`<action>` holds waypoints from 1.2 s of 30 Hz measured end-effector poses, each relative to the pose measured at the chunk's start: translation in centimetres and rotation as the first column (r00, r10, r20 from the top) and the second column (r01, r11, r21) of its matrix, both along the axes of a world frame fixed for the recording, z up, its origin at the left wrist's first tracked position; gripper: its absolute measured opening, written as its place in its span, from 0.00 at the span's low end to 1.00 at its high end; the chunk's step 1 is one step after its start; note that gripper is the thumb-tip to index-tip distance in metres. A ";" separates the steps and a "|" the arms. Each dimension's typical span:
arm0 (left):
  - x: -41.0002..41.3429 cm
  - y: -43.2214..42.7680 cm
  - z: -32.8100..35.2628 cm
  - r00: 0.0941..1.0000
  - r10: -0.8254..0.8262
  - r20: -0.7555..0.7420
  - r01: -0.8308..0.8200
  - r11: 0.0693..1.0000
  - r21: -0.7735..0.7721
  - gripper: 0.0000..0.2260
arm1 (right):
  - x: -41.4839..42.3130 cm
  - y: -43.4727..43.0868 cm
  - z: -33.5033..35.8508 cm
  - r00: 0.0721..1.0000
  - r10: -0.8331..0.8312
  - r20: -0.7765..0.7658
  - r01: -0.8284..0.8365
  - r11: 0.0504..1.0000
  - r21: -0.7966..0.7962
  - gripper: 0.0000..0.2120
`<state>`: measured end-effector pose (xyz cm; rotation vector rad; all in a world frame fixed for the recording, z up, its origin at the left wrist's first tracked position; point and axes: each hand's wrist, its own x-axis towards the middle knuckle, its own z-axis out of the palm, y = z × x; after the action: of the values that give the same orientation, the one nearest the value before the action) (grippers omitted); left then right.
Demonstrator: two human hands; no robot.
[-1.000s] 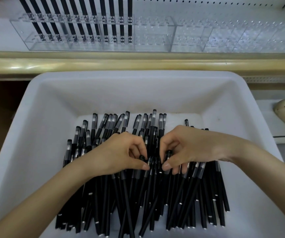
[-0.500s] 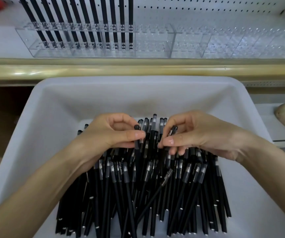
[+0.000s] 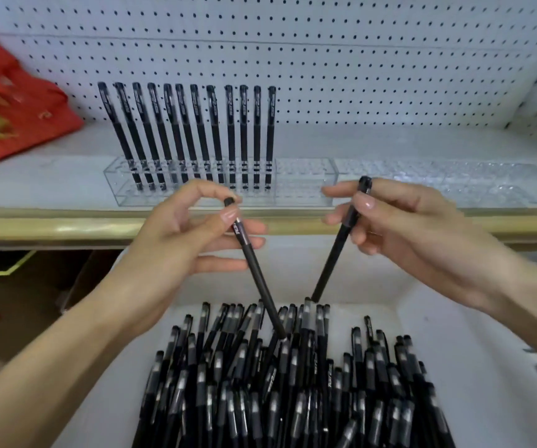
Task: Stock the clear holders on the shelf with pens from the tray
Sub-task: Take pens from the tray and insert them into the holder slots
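Note:
My left hand point(image 3: 183, 240) pinches a black pen point(image 3: 257, 279) by its cap end, the pen slanting down toward the pile. My right hand point(image 3: 399, 227) holds another black pen point(image 3: 335, 253) the same way, slanting down-left. Both pens hang above the heap of black pens point(image 3: 276, 383) in the white tray point(image 3: 473, 367). On the shelf behind, a clear holder point(image 3: 302, 182) carries several upright black pens point(image 3: 196, 134) in its left part; its right part is bare. More clear holders point(image 3: 438, 179) lie to the right with no pens in them.
A gold-coloured shelf edge point(image 3: 66, 224) runs across in front of the holders. A red bag point(image 3: 11, 105) sits on the shelf at far left. White pegboard point(image 3: 357, 59) backs the shelf. Cardboard boxes point(image 3: 18, 302) stand below left.
Both hands have lifted out of the pile, each carrying one pen up toward the shelf. The view has tilted upward, showing more of the shelf and pegboard.

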<state>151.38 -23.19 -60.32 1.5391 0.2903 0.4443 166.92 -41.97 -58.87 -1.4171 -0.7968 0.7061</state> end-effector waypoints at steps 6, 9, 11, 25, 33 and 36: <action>2.4 1.7 3.2 0.995 0.073 0.074 -0.074 0.997 0.016 0.02 | 2.3 4.1 6.0 0.968 -0.078 0.240 0.049 0.991 0.127 0.13; 3.1 2.6 4.1 0.992 0.110 0.059 -0.109 0.994 -0.010 0.08 | 4.4 6.5 7.6 0.935 -0.163 0.316 0.121 0.981 0.150 0.10; 3.3 2.9 4.3 0.992 0.117 0.041 -0.116 0.993 -0.015 0.12 | 5.9 7.9 8.0 0.925 -0.191 0.327 0.147 0.977 0.155 0.07; 3.3 4.8 3.2 0.982 0.189 -0.010 -0.186 0.973 0.134 0.14 | 9.0 11.4 6.2 0.865 -0.188 0.465 0.202 0.979 0.019 0.04; 4.3 5.3 2.7 0.985 0.167 -0.053 -0.145 0.945 0.292 0.09 | 9.0 12.6 5.7 0.817 -0.105 0.567 0.233 0.960 -0.158 0.10; 4.9 5.4 2.7 0.988 0.147 -0.055 -0.119 0.931 0.347 0.09 | 9.1 12.7 5.6 0.819 -0.067 0.570 0.224 0.952 -0.210 0.11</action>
<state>156.28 -17.75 -57.65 1.8888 0.3971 0.5622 176.04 -29.22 -53.31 -1.9580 -1.0533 0.2719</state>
